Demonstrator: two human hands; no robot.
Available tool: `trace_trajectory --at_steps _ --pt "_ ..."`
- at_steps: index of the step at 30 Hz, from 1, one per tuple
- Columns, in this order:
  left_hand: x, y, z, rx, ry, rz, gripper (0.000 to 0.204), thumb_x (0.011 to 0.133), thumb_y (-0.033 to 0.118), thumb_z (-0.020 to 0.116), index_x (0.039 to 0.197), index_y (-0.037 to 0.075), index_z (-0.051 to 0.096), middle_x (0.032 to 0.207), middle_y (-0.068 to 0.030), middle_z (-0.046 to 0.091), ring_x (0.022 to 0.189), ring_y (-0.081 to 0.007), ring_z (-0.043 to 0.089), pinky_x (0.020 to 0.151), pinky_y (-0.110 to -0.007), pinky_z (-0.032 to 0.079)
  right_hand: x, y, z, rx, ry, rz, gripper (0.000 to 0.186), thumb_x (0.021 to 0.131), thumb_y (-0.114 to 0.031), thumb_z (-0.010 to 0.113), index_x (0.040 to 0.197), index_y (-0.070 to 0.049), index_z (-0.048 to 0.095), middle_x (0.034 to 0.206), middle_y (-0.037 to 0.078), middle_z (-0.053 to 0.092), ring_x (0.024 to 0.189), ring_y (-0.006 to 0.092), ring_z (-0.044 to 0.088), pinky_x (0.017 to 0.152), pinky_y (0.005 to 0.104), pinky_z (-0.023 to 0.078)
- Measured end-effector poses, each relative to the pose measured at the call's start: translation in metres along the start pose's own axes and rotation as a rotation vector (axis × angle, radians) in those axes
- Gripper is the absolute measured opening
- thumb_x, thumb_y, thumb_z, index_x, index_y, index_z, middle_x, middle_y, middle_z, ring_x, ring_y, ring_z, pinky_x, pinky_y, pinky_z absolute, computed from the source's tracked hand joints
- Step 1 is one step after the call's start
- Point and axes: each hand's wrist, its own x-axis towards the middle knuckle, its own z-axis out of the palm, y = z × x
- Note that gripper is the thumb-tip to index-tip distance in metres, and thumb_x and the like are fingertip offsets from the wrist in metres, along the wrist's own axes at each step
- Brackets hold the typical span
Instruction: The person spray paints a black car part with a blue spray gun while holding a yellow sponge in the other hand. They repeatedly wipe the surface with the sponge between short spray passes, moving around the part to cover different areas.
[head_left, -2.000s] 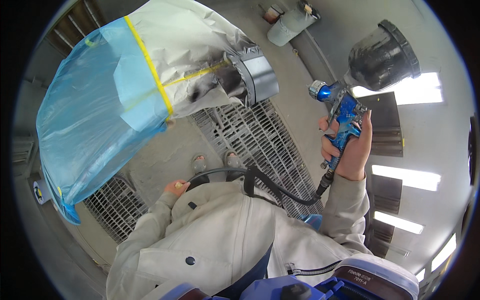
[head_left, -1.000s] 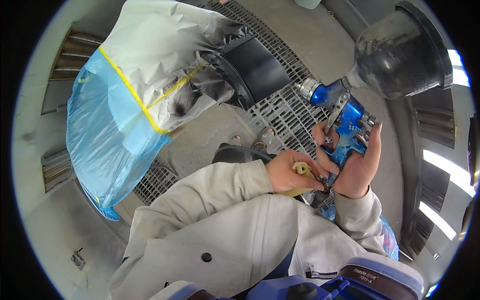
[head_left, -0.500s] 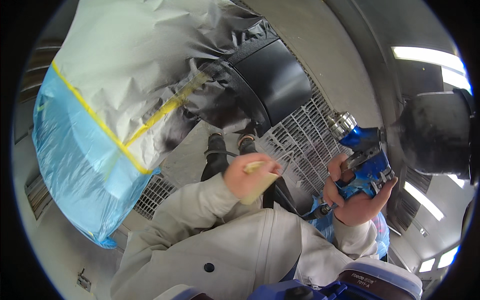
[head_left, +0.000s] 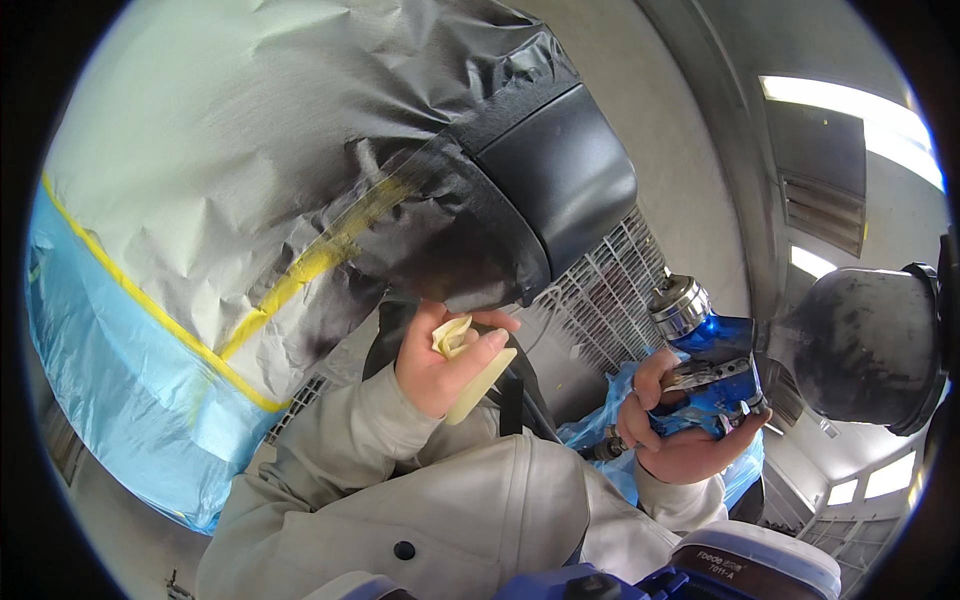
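Note:
My left hand [head_left: 432, 372] is closed on a folded pale yellow cloth [head_left: 482, 385], its loose end hanging below the fingers. The hand is just under the lower edge of the dark, paint-misted masking paper; whether they touch I cannot tell. A glossy black panel [head_left: 565, 165] lies exposed beyond, at the end of the masked body. On the right, my right hand [head_left: 680, 430] grips a blue spray gun [head_left: 715, 345] by its handle. Its silver nozzle [head_left: 682, 308] points up and left, and a smoky dark cup [head_left: 850, 345] sticks out to the right.
White masking paper [head_left: 200, 130], yellow tape [head_left: 140, 290] and blue plastic film [head_left: 120, 370] cover a large body at the left. Floor grating [head_left: 605, 290] lies beyond the panel. An air hose fitting [head_left: 605, 448] joins the gun. A respirator [head_left: 755, 560] shows at the bottom edge.
The masked body and panel appear larger and closer. My left hand has moved left toward the paper's lower edge, still holding the cloth. The spray gun sits slightly lower in view.

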Motion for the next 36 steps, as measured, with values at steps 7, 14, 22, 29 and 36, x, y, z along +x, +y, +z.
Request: trace_trajectory --at_steps 7,14,22,29,36 --pt "0.001 0.017 0.001 0.028 -0.002 -0.100 0.029 0.100 0.011 0.068 0.125 -0.001 0.060 0.116 -0.0152 0.073 0.094 -0.0149 0.070 0.081 -0.030 0.056 0.000 0.016 0.005 0.278 0.217 0.053 0.122 0.078 -0.107 0.031 0.133 0.002 0.047 0.104 0.012 0.060 0.053 0.0116 0.051 0.050 0.0317 0.044" --pt "0.011 0.017 0.003 0.164 -0.118 -0.068 0.008 0.098 0.005 0.067 0.100 -0.003 0.069 0.102 -0.0076 0.071 0.083 -0.0110 0.065 0.074 -0.028 0.053 0.004 0.038 -0.013 0.329 0.179 -0.011 0.121 0.080 -0.102 0.041 0.150 -0.003 0.039 0.109 0.015 0.060 0.056 0.0139 0.053 0.054 0.0315 0.047" --pt "0.021 0.012 0.017 0.214 -0.020 -0.004 0.012 0.093 -0.003 0.075 0.104 -0.002 0.069 0.088 -0.0057 0.072 0.078 -0.0117 0.067 0.071 -0.028 0.055 0.010 0.053 -0.031 0.474 0.060 -0.122 0.127 0.082 -0.097 0.052 0.167 -0.010 0.018 0.106 0.028 0.062 0.067 0.0237 0.061 0.062 0.0322 0.051" --pt "0.025 0.008 0.027 0.200 0.081 0.052 0.011 0.094 0.003 0.079 0.103 0.001 0.072 0.097 -0.0039 0.074 0.086 -0.0123 0.068 0.077 -0.029 0.055 0.016 0.052 -0.042 0.383 0.073 -0.072 0.119 0.083 -0.099 0.045 0.162 -0.014 0.022 0.102 0.028 0.064 0.055 0.0169 0.055 0.055 0.0297 0.047" --pt "0.027 0.014 0.028 0.325 0.074 0.058 0.014 0.095 0.006 0.078 0.107 0.001 0.073 0.100 -0.0049 0.075 0.090 -0.0146 0.069 0.082 -0.032 0.056 0.020 0.057 -0.055 0.336 -0.060 -0.088 0.116 0.083 -0.100 0.042 0.161 -0.015 0.024 0.114 0.030 0.064 0.054 0.0154 0.053 0.053 0.0281 0.046"
